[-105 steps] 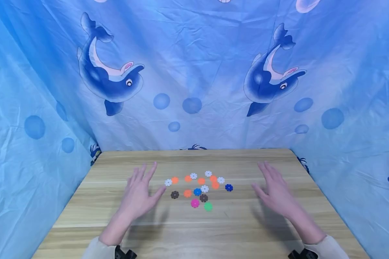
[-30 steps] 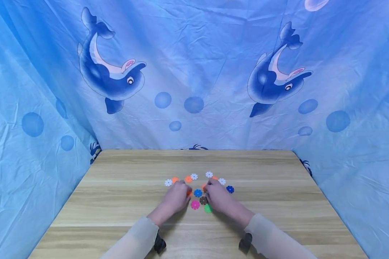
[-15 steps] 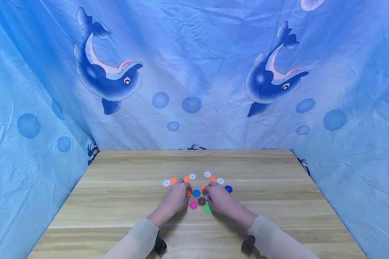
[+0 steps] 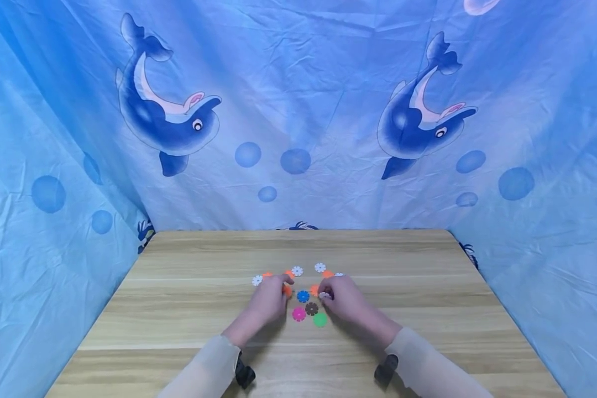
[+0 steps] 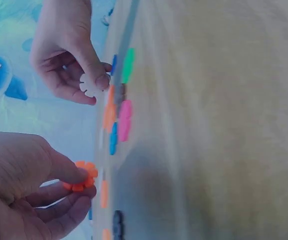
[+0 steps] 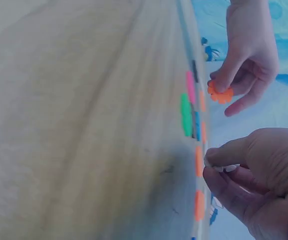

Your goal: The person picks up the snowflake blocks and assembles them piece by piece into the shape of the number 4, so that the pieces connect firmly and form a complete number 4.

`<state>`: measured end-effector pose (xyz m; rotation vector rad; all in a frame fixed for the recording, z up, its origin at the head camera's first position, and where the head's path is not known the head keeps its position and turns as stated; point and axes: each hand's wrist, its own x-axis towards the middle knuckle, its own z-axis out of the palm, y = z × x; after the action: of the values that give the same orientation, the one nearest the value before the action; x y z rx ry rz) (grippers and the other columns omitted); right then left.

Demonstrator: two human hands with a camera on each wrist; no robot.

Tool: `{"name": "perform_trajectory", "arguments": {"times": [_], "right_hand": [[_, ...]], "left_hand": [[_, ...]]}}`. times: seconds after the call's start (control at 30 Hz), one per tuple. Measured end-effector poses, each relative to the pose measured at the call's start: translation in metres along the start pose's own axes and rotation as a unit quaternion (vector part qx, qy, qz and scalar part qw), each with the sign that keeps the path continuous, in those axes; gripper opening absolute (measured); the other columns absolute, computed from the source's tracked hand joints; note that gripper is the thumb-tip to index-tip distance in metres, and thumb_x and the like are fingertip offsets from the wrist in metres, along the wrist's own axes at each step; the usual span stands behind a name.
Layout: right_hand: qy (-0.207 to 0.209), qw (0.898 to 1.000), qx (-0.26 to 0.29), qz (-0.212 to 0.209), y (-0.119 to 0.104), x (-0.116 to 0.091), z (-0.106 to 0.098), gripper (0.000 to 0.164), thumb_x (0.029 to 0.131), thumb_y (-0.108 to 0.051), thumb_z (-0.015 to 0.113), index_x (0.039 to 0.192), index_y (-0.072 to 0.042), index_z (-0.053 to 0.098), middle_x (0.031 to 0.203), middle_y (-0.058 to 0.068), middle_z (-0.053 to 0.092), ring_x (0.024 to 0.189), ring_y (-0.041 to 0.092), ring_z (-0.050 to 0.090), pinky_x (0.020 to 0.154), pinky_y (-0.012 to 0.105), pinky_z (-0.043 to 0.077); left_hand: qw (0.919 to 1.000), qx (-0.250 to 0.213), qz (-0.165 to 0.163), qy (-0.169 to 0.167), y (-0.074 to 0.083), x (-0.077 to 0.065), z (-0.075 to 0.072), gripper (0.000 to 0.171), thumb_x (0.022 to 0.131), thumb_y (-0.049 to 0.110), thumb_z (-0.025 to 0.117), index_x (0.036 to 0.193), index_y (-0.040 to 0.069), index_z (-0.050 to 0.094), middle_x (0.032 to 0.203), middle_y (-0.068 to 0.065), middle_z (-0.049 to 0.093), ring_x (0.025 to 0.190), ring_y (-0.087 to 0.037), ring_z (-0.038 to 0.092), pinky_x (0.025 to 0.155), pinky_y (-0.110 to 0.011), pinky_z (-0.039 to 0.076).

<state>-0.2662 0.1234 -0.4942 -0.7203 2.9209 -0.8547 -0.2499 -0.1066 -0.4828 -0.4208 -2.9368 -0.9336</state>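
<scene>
My left hand (image 4: 267, 298) pinches an orange notched plastic snowflake disc (image 5: 87, 176) between thumb and fingers, above the table. A white snowflake disc (image 5: 89, 86) is pinched in my right hand (image 4: 347, 299), tilted nearly edge-on in the right wrist view. Between the hands on the table lie a blue disc (image 4: 303, 296), a dark brown disc (image 4: 312, 309), a pink disc (image 4: 299, 314) and a green disc (image 4: 320, 319). Another orange disc (image 4: 315, 290) lies beside my right fingertips. A black disc (image 5: 118, 225) near my left hand is hidden in the head view.
Beyond the hands, several white and orange discs lie scattered, among them a white disc (image 4: 297, 271) and an orange disc (image 4: 327, 274). The wooden table (image 4: 179, 354) ends at a blue dolphin-print curtain (image 4: 298, 110) at the back and sides.
Both hands, earlier spread at either side, came in among the discs. Now the left holds an orange disc and the right a white one, picked up from the table.
</scene>
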Motion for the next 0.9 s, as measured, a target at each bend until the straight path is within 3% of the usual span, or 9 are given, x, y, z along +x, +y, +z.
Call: {"name": "perform_trajectory", "arguments": {"times": [0.07,0.2,0.43,0.6,0.8,0.9], "right_hand": [[0.016,1.000,0.012,0.007,0.000,0.002,-0.005,0.010,0.096,-0.008,0.076,0.104,-0.011,0.080,0.095,-0.001,0.076,0.086,0.009,0.067,0.077,0.027,0.061],[0.061,0.997,0.036,0.006,-0.003,0.005,-0.016,0.012,0.095,-0.004,0.076,0.105,-0.008,0.078,0.091,0.001,0.077,0.081,0.009,0.068,0.074,0.024,0.061],[0.113,0.990,0.081,-0.004,-0.014,0.004,-0.031,0.010,0.094,-0.004,0.078,0.101,-0.011,0.076,0.091,0.007,0.080,0.079,0.010,0.074,0.072,0.023,0.064],[0.147,0.983,0.101,-0.044,-0.022,0.002,-0.037,0.009,0.094,-0.004,0.078,0.098,-0.011,0.076,0.094,0.007,0.082,0.084,0.015,0.080,0.077,0.026,0.067],[0.202,0.970,0.097,-0.094,-0.031,0.002,-0.042,0.010,0.093,-0.001,0.078,0.096,-0.010,0.077,0.094,0.003,0.082,0.090,0.016,0.081,0.080,0.027,0.067],[0.218,0.966,0.089,-0.106,-0.034,0.001,-0.044,0.011,0.092,-0.001,0.079,0.097,-0.010,0.079,0.095,0.003,0.082,0.090,0.016,0.081,0.080,0.025,0.067]], "left_hand": [[0.9998,-0.012,0.001,0.013,0.001,0.003,-0.006,0.022,0.093,-0.004,0.074,0.114,0.002,0.073,0.086,-0.006,0.072,0.073,-0.013,0.064,0.067,-0.025,0.059],[0.9989,-0.019,0.004,0.043,0.001,0.007,-0.014,0.013,0.091,-0.004,0.075,0.102,0.003,0.075,0.089,-0.007,0.075,0.076,-0.012,0.066,0.068,-0.024,0.061],[0.9971,-0.050,-0.008,0.057,0.006,0.010,-0.023,0.005,0.096,0.004,0.076,0.100,0.006,0.078,0.086,-0.004,0.075,0.068,-0.010,0.061,0.060,-0.021,0.056],[0.9937,-0.060,0.024,0.091,0.014,0.010,-0.027,0.005,0.097,0.009,0.077,0.101,0.009,0.081,0.088,-0.002,0.079,0.070,-0.008,0.062,0.064,-0.021,0.057],[0.9812,-0.095,0.081,0.147,0.028,0.009,-0.034,0.009,0.095,0.002,0.075,0.102,0.005,0.079,0.090,-0.007,0.078,0.077,-0.014,0.072,0.070,-0.026,0.064],[0.9767,-0.115,0.093,0.155,0.034,0.007,-0.036,0.010,0.095,0.001,0.074,0.103,0.004,0.079,0.093,-0.008,0.078,0.082,-0.017,0.075,0.075,-0.030,0.067]]}}
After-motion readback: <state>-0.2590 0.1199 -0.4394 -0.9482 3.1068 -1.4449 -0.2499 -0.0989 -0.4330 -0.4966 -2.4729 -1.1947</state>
